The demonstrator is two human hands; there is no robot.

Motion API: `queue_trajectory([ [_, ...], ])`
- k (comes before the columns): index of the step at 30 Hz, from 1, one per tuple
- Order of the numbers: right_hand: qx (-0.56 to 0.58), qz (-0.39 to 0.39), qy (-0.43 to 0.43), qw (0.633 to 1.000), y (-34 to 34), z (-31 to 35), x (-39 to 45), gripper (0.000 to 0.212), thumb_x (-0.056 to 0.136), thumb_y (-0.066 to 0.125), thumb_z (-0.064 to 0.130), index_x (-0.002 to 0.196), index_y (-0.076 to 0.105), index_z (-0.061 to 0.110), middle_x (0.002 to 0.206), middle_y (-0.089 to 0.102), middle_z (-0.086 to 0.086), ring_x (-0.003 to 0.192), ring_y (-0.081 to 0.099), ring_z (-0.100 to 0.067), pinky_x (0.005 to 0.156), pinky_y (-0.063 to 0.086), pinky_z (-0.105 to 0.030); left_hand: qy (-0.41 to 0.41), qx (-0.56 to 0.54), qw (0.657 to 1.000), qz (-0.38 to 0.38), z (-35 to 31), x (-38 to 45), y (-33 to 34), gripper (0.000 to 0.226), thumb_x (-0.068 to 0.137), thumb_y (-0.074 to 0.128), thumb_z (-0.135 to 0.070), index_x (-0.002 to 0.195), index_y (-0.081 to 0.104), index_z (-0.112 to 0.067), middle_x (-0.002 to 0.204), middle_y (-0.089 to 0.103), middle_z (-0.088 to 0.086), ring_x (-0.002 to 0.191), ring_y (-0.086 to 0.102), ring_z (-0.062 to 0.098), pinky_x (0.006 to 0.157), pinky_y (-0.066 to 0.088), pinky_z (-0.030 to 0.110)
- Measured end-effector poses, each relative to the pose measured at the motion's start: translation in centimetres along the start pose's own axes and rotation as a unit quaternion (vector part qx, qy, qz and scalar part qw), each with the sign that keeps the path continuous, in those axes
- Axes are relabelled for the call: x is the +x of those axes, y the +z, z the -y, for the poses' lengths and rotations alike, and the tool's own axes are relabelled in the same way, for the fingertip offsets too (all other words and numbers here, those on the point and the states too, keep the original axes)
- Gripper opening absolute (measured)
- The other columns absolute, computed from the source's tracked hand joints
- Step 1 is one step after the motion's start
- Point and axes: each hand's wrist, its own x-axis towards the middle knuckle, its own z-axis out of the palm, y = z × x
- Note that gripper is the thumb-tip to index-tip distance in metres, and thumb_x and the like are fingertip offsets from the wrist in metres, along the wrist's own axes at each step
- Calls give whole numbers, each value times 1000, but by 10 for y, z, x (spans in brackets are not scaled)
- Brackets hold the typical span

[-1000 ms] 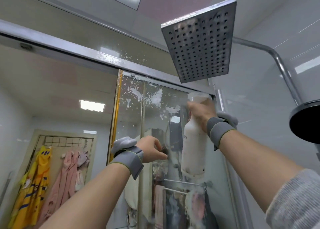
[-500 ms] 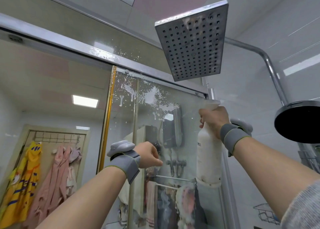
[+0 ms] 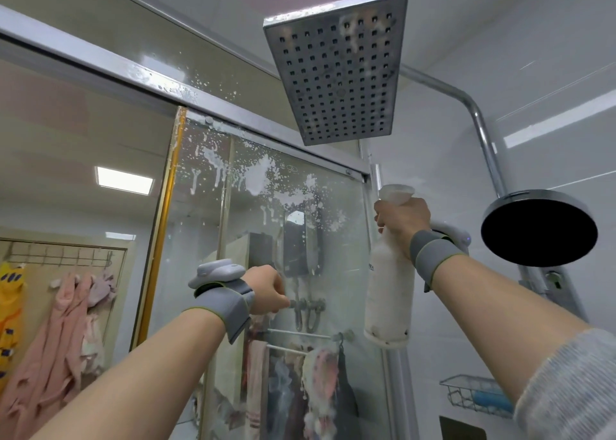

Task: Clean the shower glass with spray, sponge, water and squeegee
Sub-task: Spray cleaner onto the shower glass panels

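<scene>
In the head view, I saw the right hand wrapped around the neck of the white spray bottle, which was raised upright just beside the right edge of the shower glass. White foam spattered the upper part of the glass. The left hand was curled into a fist close to the glass, lower and well left of the bottle; I could not tell whether it held anything. The square shower head hung above.
</scene>
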Motion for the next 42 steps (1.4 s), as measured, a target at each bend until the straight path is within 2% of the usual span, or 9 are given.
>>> queue_trajectory([
  [6, -38, -39, 0, 999, -12, 6, -3, 16, 77, 61, 24, 69, 55, 13, 85, 68, -11, 82, 64, -30, 77, 51, -33, 13, -19, 1000, -2, -11, 8, 2, 26, 92, 59, -31, 102, 72, -11, 97, 74, 2, 78, 64, 14, 77, 53, 25],
  [11, -58, -35, 6, 998, -23, -4, 4, 25, 70, 62, 25, 82, 68, 4, 86, 72, -13, 82, 69, -31, 81, 57, -40, 22, -19, 1000, -1, -16, 10, 6, 25, 91, 58, -31, 100, 73, -12, 96, 74, 3, 79, 66, 15, 79, 55, 27],
  [14, -80, -27, 15, 996, -28, -10, -1, 24, 71, 62, 25, 83, 67, 4, 87, 71, -14, 83, 69, -31, 78, 56, -37, 33, -21, 999, -1, -21, 9, 9, 23, 92, 58, -31, 97, 72, -12, 96, 74, 2, 73, 62, 13, 72, 52, 23],
  [17, -98, -42, 22, 994, -32, -18, -9, 16, 77, 61, 24, 75, 60, 8, 88, 70, -14, 87, 66, -29, 76, 51, -32, 35, -28, 999, 12, -23, 6, 15, 25, 93, 57, -30, 99, 72, -12, 97, 74, 3, 77, 65, 14, 77, 53, 24],
  [22, -104, -15, 18, 994, -37, -39, -21, 23, 75, 61, 18, 84, 71, -1, 87, 71, -14, 77, 63, -27, 72, 49, -29, 37, -36, 998, 22, -21, -2, 30, 25, 91, 58, -30, 100, 73, -14, 95, 75, 1, 85, 69, 16, 79, 55, 26],
  [27, -144, 43, 50, 987, -39, -70, -55, 16, 74, 59, 16, 64, 66, 5, 68, 67, -9, 74, 65, -28, 75, 52, -33, 40, -48, 996, 65, -11, -22, 62, 23, 91, 58, -33, 98, 72, -16, 88, 71, -3, 78, 64, 13, 74, 52, 25],
  [31, -163, 31, 72, 984, -35, -89, -78, 31, 71, 60, 28, 83, 69, 1, 84, 71, -17, 85, 67, -32, 79, 54, -35, 43, -53, 994, 84, -2, -38, 77, 22, 93, 57, -30, 100, 71, -15, 85, 66, -3, 76, 62, 13, 73, 50, 24],
  [36, -152, 59, 81, 983, -29, -105, -101, 21, 54, 55, 29, 56, 68, 12, 66, 71, -8, 76, 69, -28, 82, 56, -40, 42, -72, 993, 88, 15, -54, 95, 16, 91, 59, -30, 92, 70, -19, 85, 70, -2, 79, 66, 16, 73, 54, 26],
  [42, -133, 48, 95, 985, -20, -110, -126, 27, 65, 63, 30, 76, 71, 7, 81, 71, -13, 77, 66, -27, 76, 53, -35, 29, -74, 991, 106, 27, -70, 110, 23, 92, 60, -32, 101, 72, -15, 100, 71, 2, 82, 62, 16, 82, 53, 29],
])
